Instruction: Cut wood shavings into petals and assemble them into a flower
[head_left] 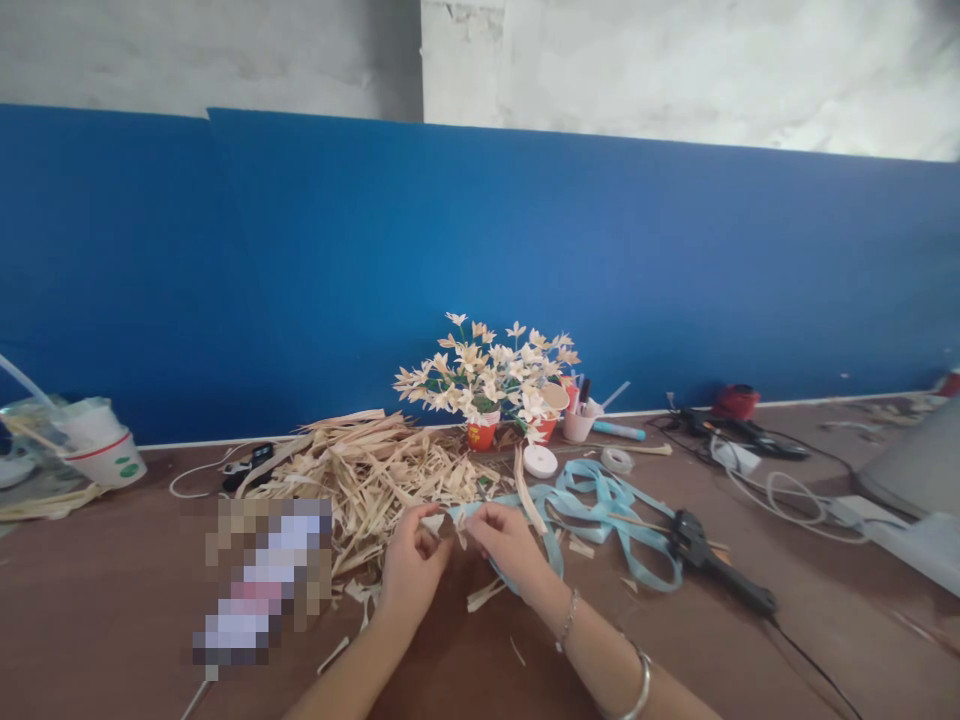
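My left hand [415, 558] and my right hand [511, 548] are close together at the front of the husk pile, fingers closed in pinches. A small pale husk piece [433, 522] shows at my left fingertips. Between the hands, my right thumb and finger pinch a narrow pale husk strip [460, 532]; its exact shape is too small to make out. Dried corn husk strips [397, 470] lie heaped behind and left of my hands. A tangled light blue ribbon [592, 505] runs behind my right hand and out to the right.
Husk flowers [487, 365] stand in red paper cups [481, 434] at the back. Near them are a white roll [540, 461] and a pen cup [578, 425]. A black glue gun [720, 565] with a cord lies right. Left is a pixelated object [262, 590].
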